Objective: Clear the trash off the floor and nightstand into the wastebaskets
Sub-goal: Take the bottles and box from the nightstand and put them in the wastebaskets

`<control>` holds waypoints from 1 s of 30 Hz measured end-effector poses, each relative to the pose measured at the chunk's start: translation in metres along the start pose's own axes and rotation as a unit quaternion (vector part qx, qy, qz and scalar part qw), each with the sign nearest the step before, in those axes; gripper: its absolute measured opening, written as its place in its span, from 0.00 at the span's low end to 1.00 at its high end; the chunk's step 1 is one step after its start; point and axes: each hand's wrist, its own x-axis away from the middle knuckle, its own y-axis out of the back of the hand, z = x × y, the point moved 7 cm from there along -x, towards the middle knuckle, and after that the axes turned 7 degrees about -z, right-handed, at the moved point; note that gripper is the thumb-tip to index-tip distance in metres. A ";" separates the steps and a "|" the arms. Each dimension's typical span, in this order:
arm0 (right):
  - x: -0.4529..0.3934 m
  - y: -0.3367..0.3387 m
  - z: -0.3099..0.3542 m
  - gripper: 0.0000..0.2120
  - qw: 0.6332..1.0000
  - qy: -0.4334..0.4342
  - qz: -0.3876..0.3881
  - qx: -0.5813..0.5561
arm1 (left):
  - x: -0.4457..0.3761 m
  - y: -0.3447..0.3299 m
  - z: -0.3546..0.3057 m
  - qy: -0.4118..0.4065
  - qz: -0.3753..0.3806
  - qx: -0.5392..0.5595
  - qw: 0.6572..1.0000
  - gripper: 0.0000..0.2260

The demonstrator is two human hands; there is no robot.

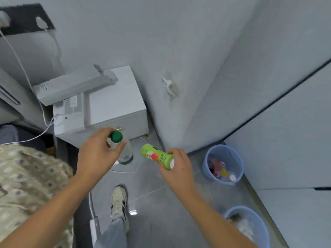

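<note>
My left hand (97, 149) grips a clear plastic bottle (125, 151) just below its dark green cap, holding it upright in front of the white nightstand (114, 104). My right hand (176, 167) holds a light green bottle (155, 155) with a red and white label, tilted on its side above the floor. Two blue wastebaskets stand on the right: the far wastebasket (206, 161) holds red, yellow and white trash, and the near wastebasket (261, 222) holds pale crumpled trash.
A bed with a patterned cover (26, 185) fills the left. White boxes and a charger lie on the nightstand. A white cable (123, 171) curls on the grey floor below the bottles. My shoe (119, 201) stands mid-floor. White cabinets (286, 140) line the right.
</note>
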 end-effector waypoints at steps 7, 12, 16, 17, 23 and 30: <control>0.127 0.156 -0.159 0.16 0.990 -0.117 -0.080 0.020 | 0.149 -0.127 -0.162 -0.096 0.130 0.032 0.986 0.11; 0.208 0.241 -0.272 0.18 0.961 -0.213 -0.165 0.063 | 0.235 -0.234 -0.261 -0.202 0.218 0.053 0.953 0.12; 0.259 0.276 -0.339 0.17 0.937 -0.272 -0.206 0.079 | 0.283 -0.294 -0.295 -0.233 0.269 0.078 0.931 0.13; 0.265 0.280 -0.350 0.18 0.934 -0.278 -0.211 0.079 | 0.288 -0.305 -0.298 -0.235 0.276 0.081 0.928 0.13; 0.221 0.272 -0.393 0.18 0.927 -0.279 -0.242 0.061 | 0.254 -0.357 -0.296 -0.270 0.240 0.085 0.928 0.12; 0.076 0.197 -0.432 0.20 0.940 -0.222 -0.248 0.077 | 0.153 -0.429 -0.285 -0.306 0.174 0.108 0.930 0.13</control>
